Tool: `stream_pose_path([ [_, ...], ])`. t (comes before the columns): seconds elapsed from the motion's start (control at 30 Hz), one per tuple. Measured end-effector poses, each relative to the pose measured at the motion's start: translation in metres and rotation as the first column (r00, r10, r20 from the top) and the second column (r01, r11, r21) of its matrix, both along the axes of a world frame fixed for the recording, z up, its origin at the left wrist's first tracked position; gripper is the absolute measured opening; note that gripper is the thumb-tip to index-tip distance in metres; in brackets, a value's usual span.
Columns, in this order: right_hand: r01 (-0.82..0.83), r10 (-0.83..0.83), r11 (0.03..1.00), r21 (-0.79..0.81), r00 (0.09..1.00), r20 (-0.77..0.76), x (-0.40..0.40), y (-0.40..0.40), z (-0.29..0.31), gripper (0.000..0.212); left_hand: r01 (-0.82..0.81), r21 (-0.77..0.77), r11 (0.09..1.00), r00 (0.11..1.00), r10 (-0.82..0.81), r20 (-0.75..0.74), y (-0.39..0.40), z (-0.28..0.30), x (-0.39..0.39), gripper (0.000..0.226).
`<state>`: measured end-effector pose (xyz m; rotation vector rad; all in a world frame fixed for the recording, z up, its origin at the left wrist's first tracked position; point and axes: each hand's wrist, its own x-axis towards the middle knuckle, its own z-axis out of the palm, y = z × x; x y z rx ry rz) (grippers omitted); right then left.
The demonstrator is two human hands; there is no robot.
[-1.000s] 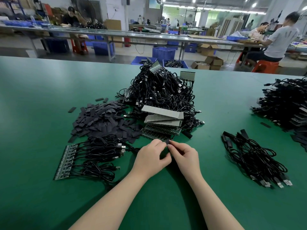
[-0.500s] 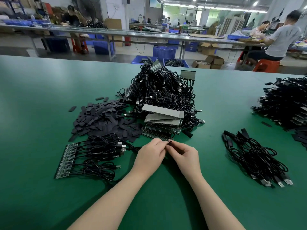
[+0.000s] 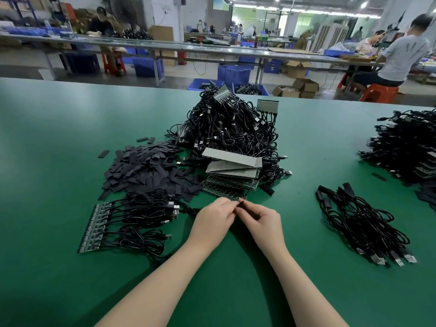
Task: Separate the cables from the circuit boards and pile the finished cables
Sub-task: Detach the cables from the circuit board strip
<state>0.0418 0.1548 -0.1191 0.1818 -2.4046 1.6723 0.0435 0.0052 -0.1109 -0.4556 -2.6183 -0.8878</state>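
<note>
At frame centre both hands meet — left hand [image 3: 215, 219] and right hand [image 3: 263, 221] pinch one small black cable end [image 3: 241, 202]. Finished cables [image 3: 363, 223] lie at right on the surface [image 3: 59, 138].

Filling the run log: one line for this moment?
left hand: pinching cable end | right hand: same | finished cables: piled right

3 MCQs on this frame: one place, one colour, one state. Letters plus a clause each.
1. Where does the small bundle of loose cables lie relative to the hands?
A. to their right
B. to their left
C. behind the big heap

2. What colour is the table?
A. white
B. green
C. blue

3. What are the left hand and right hand doing?
A. resting flat and apart
B. together, pinching a small black piece
C. lifting a blue crate

A: the bundle sits right of both hands.
B: the surface is green.
B: fingers of both hands meet on the piece.
</note>
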Motion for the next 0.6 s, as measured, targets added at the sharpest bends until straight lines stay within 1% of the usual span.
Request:
stream_pose_path([
  [0.13, -0.016, 0.016, 1.000, -0.006, 0.999, 0.042, -0.0012, 0.0001, -0.0007, 0.033, 0.001, 0.017, 1.000, 1.000, -0.002, 0.025, -0.0014, 0.0002, 0.0004, 0.033],
  [0.33, 0.001, 0.001, 0.999, -0.047, 0.998, 0.056, 0.0002, -0.0001, -0.0001, 0.024, 0.009, 0.030, 1.000, 1.000, -0.009, 0.021, -0.0007, -0.0001, -0.0001, 0.035],
  [0.5, 0.088, -0.081, 0.985, -0.149, 0.995, 0.057, -0.0010, 0.0007, 0.0026, 0.019, 0.011, 0.017, 1.000, 0.999, -0.010, -0.047, 0.0005, -0.0008, 0.0009, 0.044],
  [0.6, 0.106, -0.100, 0.982, -0.155, 0.994, 0.048, -0.0011, 0.0009, 0.0036, 0.028, 0.003, -0.031, 1.000, 0.997, -0.005, -0.075, 0.0009, -0.0008, 0.0002, 0.046],
])
